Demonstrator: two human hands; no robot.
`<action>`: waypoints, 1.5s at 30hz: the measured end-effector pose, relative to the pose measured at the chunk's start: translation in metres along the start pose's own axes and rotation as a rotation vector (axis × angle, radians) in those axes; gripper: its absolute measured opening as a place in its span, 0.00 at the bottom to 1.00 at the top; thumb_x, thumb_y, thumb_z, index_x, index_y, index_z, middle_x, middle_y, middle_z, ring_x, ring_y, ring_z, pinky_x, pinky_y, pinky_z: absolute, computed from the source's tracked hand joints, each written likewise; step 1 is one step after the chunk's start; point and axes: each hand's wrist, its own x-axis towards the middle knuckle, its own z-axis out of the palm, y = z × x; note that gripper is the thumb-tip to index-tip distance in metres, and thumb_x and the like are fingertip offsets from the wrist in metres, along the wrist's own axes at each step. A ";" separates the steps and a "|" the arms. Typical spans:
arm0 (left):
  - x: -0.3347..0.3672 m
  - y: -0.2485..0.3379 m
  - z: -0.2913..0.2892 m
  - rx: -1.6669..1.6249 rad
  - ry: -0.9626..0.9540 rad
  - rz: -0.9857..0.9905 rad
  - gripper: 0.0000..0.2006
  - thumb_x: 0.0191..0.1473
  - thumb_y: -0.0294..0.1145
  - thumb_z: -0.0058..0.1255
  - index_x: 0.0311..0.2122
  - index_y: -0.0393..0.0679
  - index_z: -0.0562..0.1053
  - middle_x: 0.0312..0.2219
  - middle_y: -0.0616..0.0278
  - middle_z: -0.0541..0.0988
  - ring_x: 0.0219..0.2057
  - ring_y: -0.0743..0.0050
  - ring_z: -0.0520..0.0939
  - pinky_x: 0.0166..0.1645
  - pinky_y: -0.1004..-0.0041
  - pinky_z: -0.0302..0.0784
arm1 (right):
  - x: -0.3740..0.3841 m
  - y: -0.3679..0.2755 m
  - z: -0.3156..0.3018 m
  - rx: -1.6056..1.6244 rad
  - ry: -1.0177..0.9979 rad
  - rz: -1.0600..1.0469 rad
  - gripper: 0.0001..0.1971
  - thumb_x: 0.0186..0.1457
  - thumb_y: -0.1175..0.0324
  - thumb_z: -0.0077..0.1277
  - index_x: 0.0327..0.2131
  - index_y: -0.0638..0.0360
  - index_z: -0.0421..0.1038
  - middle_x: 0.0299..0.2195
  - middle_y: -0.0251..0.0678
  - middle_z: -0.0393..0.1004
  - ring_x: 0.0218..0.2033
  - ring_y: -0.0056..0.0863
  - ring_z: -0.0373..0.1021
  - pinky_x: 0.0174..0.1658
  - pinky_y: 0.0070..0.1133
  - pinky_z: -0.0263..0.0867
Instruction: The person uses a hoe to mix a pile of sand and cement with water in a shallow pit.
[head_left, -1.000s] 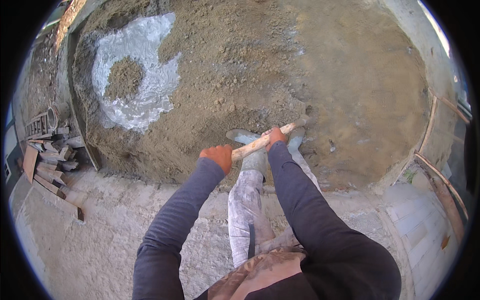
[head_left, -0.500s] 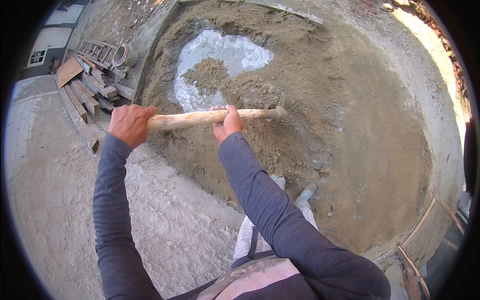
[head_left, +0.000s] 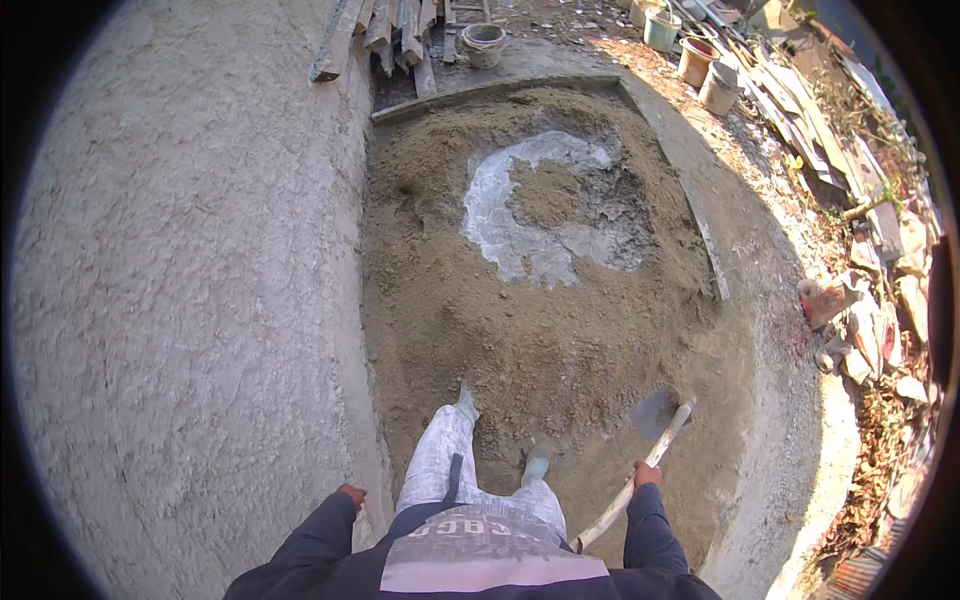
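My right hand (head_left: pixel 648 474) is closed round the pale wooden handle (head_left: pixel 615 508) of a hoe, low at my right side. The hoe's flat grey blade (head_left: pixel 654 413) rests on or just over the sandy ground, right of my feet. My left hand (head_left: pixel 352 494) hangs at my left side, off the handle, its fingers curled in and nothing visible in them. In front of me spreads a heap of brown sand (head_left: pixel 440 290). A ring-like patch of pale grey powder or slurry (head_left: pixel 490 205) lies in its hollow, around a small sand mound (head_left: pixel 545 195).
Boards (head_left: pixel 400 30) and a bucket (head_left: pixel 484 45) stand beyond the heap. A low border (head_left: pixel 500 92) edges it. Rough grey ground (head_left: pixel 200 250) lies left. More buckets (head_left: pixel 697 60), planks (head_left: pixel 800 110) and crumpled sacks (head_left: pixel 825 300) line the right.
Both hands gripped the hoe handle out over the heap; now the left has let go and the right has lowered the hoe to my right side. My view has turned right.
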 end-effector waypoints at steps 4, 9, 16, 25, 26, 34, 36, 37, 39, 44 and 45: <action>-0.057 0.078 0.152 -1.298 -0.041 -0.746 0.20 0.53 0.46 0.48 0.48 0.48 0.72 0.39 0.52 0.78 0.36 0.58 0.81 0.36 0.63 0.78 | 0.006 0.071 -0.070 -0.510 -0.036 -0.194 0.18 0.38 0.66 0.55 0.30 0.75 0.71 0.24 0.51 0.75 0.25 0.40 0.75 0.30 0.31 0.71; -0.042 0.222 0.157 -1.824 0.285 -0.516 0.40 0.49 0.72 0.32 0.52 0.44 0.68 0.50 0.49 0.70 0.40 0.57 0.76 0.42 0.58 0.71 | 0.001 0.134 -0.111 -1.131 -0.399 -0.365 0.13 0.40 0.63 0.55 0.23 0.66 0.75 0.19 0.40 0.76 0.21 0.33 0.75 0.30 0.29 0.71; -0.005 0.304 0.093 -1.166 0.579 -0.225 0.36 0.46 0.57 0.51 0.52 0.37 0.67 0.50 0.44 0.70 0.53 0.51 0.69 0.57 0.67 0.62 | -0.060 0.111 -0.014 -1.407 -0.712 -0.666 0.23 0.43 0.56 0.56 0.38 0.65 0.69 0.37 0.51 0.74 0.40 0.43 0.72 0.43 0.35 0.69; 0.044 0.332 0.211 -2.160 0.254 0.057 0.28 0.51 0.58 0.47 0.47 0.45 0.71 0.37 0.57 0.79 0.35 0.65 0.78 0.37 0.65 0.71 | -0.242 0.088 0.092 -1.780 -1.076 -1.123 0.23 0.46 0.62 0.47 0.44 0.68 0.62 0.38 0.59 0.71 0.41 0.52 0.70 0.44 0.39 0.66; 0.045 0.351 0.210 -2.207 0.227 0.058 0.28 0.51 0.58 0.47 0.47 0.45 0.71 0.37 0.57 0.79 0.35 0.65 0.78 0.37 0.65 0.71 | -0.247 0.092 0.100 -1.762 -1.112 -1.163 0.23 0.46 0.62 0.47 0.44 0.68 0.62 0.38 0.59 0.71 0.41 0.54 0.69 0.44 0.39 0.65; 0.101 0.312 0.203 -3.474 0.372 -0.137 0.24 0.54 0.55 0.46 0.48 0.49 0.62 0.38 0.55 0.74 0.34 0.55 0.77 0.41 0.56 0.74 | -0.298 0.172 0.212 -2.211 -1.348 -1.186 0.26 0.50 0.62 0.43 0.51 0.65 0.57 0.44 0.57 0.69 0.45 0.53 0.68 0.49 0.38 0.63; 0.165 0.274 0.261 -3.678 0.412 -0.558 0.14 0.54 0.46 0.48 0.37 0.47 0.65 0.27 0.60 0.72 0.24 0.64 0.73 0.35 0.60 0.73 | -0.319 0.202 0.253 -2.284 -1.580 -1.112 0.26 0.50 0.63 0.44 0.52 0.63 0.57 0.45 0.55 0.68 0.46 0.52 0.67 0.50 0.38 0.62; 0.191 0.263 0.272 -3.666 0.644 -0.727 0.11 0.54 0.42 0.47 0.31 0.47 0.63 0.22 0.63 0.68 0.20 0.68 0.70 0.31 0.62 0.71 | -0.312 0.211 0.272 -2.313 -1.595 -1.094 0.26 0.50 0.63 0.44 0.52 0.63 0.57 0.45 0.55 0.68 0.46 0.52 0.67 0.50 0.38 0.62; 0.244 0.248 0.273 -3.554 0.903 -0.898 0.10 0.53 0.36 0.46 0.24 0.47 0.61 0.17 0.67 0.64 0.16 0.72 0.65 0.26 0.67 0.67 | -0.282 0.214 0.317 -2.336 -1.528 -1.164 0.24 0.51 0.65 0.44 0.51 0.63 0.58 0.45 0.54 0.69 0.47 0.51 0.67 0.51 0.37 0.62; 0.341 0.263 0.216 -3.577 0.987 -0.920 0.08 0.53 0.34 0.47 0.26 0.47 0.63 0.17 0.68 0.62 0.16 0.74 0.63 0.24 0.72 0.65 | -0.204 0.162 0.390 -2.380 -1.498 -1.298 0.21 0.53 0.64 0.41 0.50 0.62 0.58 0.45 0.53 0.69 0.47 0.49 0.67 0.50 0.38 0.62; 0.349 0.281 0.190 -3.628 0.969 -0.946 0.07 0.54 0.34 0.46 0.29 0.47 0.64 0.17 0.67 0.62 0.17 0.74 0.64 0.24 0.72 0.65 | -0.181 0.138 0.399 -2.354 -1.467 -1.327 0.21 0.54 0.63 0.40 0.50 0.62 0.58 0.45 0.53 0.69 0.47 0.49 0.67 0.50 0.38 0.62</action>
